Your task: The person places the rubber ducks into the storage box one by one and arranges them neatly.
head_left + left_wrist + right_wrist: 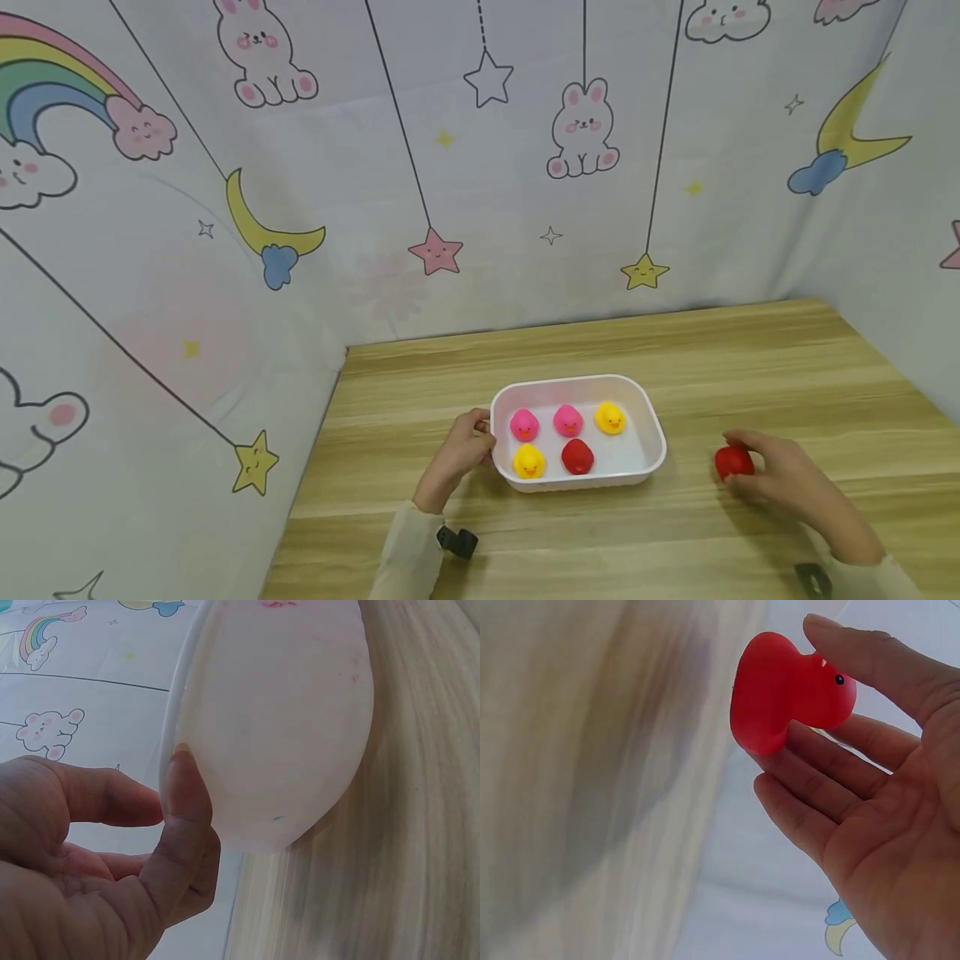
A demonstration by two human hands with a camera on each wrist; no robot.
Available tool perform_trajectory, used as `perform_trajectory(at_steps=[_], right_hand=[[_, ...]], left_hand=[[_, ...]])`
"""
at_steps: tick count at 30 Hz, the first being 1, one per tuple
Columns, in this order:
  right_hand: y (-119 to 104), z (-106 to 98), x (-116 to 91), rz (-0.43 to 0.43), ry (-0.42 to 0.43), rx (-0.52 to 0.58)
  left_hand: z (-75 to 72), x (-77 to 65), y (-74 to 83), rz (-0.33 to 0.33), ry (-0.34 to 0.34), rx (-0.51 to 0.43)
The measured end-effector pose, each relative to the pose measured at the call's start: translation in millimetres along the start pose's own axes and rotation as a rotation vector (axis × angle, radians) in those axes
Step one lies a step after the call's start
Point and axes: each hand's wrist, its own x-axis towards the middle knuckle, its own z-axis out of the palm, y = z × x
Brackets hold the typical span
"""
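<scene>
My left hand grips the left end of a white plastic tray. In the left wrist view, its thumb lies against the tray's outer wall and the index finger is at the rim. Inside the tray are two pink rubber ducks, two yellow ones and a red one. To the right of the tray, my right hand holds another red rubber duck between thumb and fingers. The right wrist view shows this duck from the side, with one black eye visible.
Under everything is a wood-grain table. A white cloth backdrop printed with bunnies, stars and moons rises behind the table and along its sides. Each sleeve has a dark device at the wrist, the left one showing more fully.
</scene>
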Motion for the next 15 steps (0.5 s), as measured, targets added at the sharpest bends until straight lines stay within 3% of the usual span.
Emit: perform_trajectory(at_steps=[8,15], right_hand=[[-7.9,-4.0,10.4,-0.078,0.026,-0.020],[-16.6,-13.8,24.2,-0.068,-0.009,0.002]], left_hand=[[0.3,-1.2,0.3,0.006,0.003,0.001],[0.0,-0.9,0.8,0.015,0.002,0.009]])
